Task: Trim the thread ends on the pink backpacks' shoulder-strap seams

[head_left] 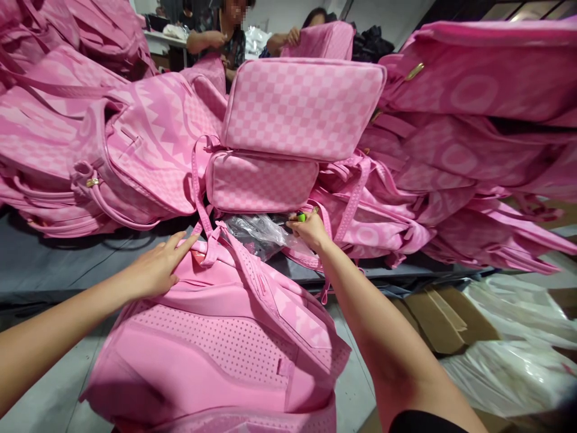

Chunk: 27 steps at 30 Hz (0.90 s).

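A pink backpack [211, 337] with a dotted back panel lies in front of me, its top leaning on the table's edge. My left hand [157, 264] rests on its top edge near the handle loop, fingers stretched out. Beyond the pack, my right hand [311, 231] is closed around a small green-and-black object [301, 216], mostly hidden by the fingers, so its kind is unclear. Beside that hand, a crumpled clear plastic bag [256, 228] lies on the table, below two stacked pink checkered bags [302, 108].
Pink backpacks are heaped at left [148, 138] and right [487, 90] on the dark-covered table [27, 258]. Cardboard [433, 319] and white plastic bags [509, 373] lie at lower right. Across the table, a person [225, 36] and another person's hand [293, 37] are visible.
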{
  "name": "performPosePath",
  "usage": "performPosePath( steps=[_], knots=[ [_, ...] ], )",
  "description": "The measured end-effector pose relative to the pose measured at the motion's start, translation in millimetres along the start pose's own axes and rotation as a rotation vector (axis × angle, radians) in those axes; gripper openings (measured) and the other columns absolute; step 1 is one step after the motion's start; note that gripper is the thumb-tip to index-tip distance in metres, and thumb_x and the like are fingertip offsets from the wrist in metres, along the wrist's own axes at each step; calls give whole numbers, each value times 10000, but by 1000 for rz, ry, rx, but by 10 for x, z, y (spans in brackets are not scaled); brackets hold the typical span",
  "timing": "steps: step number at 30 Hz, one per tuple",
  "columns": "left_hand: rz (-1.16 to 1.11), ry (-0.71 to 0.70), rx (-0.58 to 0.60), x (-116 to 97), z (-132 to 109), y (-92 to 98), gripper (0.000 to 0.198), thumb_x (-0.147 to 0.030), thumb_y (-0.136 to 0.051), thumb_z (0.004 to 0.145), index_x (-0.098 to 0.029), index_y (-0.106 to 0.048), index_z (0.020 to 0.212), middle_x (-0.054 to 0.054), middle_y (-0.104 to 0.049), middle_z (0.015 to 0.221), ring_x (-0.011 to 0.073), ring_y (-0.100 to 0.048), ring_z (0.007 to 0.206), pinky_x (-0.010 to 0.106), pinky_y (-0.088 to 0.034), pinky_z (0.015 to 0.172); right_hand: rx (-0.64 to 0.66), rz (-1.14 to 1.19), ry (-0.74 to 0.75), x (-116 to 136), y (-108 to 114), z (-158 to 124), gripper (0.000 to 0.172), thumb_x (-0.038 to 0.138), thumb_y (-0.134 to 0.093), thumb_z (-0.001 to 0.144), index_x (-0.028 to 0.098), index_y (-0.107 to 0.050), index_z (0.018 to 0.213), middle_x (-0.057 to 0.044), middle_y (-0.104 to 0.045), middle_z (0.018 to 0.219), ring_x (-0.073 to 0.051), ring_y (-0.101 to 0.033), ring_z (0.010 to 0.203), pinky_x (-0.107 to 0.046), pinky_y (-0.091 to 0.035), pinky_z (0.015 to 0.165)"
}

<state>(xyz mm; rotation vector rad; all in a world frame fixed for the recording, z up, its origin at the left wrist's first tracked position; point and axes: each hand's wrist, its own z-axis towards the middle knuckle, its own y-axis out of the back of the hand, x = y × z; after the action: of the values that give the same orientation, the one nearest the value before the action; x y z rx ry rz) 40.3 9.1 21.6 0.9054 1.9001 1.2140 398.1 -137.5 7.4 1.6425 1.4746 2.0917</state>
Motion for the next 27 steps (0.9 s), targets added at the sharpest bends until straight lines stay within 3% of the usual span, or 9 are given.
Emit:
performPosePath(
  steps=[5,10,15,17,19,20,22,24,27],
  knots=[
    [-5,14,-12,15,26,-26,980,-117,-597,840,-252,-68,1654,152,-174,1696,343,-348,1521,438,-413,1196,17,41,-30,49,78,-82,15,183,-615,737,175,-603,740,40,-542,485,-115,-484,452,-221,-351,479],
    [-17,-8,-20,15,20,-29,984,-98,-592,833,-249,-70,1654,164,-166,1696,345,-338,1526,444,-404,1203,-20,41,41,77,106,-105,121,225,-669,717,172,-620,619,17,-545,436,-132,-527,482,-229,-385,538],
    [-73,5,-4,33,28,-7,991,-76,-594,816,-246,-90,1652,175,-104,1711,350,-277,1551,465,-380,1218,-215,95,83,215,275,-289,173,264,-572,775,148,-690,825,-1,-614,553,-174,-614,561,-262,-445,576],
    [-138,-9,-75,18,24,16,941,-131,-628,834,-235,-163,1645,181,-92,1711,360,-212,1569,502,-332,1241,-258,165,143,339,335,-473,214,317,-570,797,155,-690,868,1,-627,583,-174,-626,580,-269,-469,584],
    [-248,-76,-293,-54,-7,62,790,-257,-652,882,-196,-327,1599,184,-215,1686,350,-234,1566,535,-281,1259,-192,265,234,493,345,-713,224,367,-610,792,166,-690,848,8,-619,548,-168,-611,549,-269,-477,560],
    [-331,-127,-434,-116,-31,95,708,-323,-649,904,-176,-412,1555,183,-332,1643,330,-314,1538,526,-295,1254,-130,310,278,574,331,-843,228,380,-636,785,169,-694,850,11,-615,525,-166,-605,532,-268,-477,545],
    [-561,-237,-632,-283,-88,168,606,-405,-637,926,-160,-518,1468,152,-568,1475,256,-566,1345,438,-439,1164,18,367,345,729,273,-1094,229,379,-667,789,172,-702,878,14,-622,509,-161,-605,515,-263,-480,533],
    [-784,-296,-648,-462,-136,233,497,-386,-669,907,-160,-614,1346,93,-720,1229,168,-705,1014,293,-564,918,171,376,391,854,200,-1299,201,354,-669,816,174,-704,898,16,-635,520,-157,-614,507,-260,-487,536],
    [-816,-310,-602,-625,-174,277,146,-229,-672,887,-163,-743,997,-10,-737,821,77,-621,664,173,-455,619,285,262,578,965,102,-1469,128,290,-648,857,181,-715,872,-9,-699,635,-156,-655,570,-260,-496,578]
  ],
)
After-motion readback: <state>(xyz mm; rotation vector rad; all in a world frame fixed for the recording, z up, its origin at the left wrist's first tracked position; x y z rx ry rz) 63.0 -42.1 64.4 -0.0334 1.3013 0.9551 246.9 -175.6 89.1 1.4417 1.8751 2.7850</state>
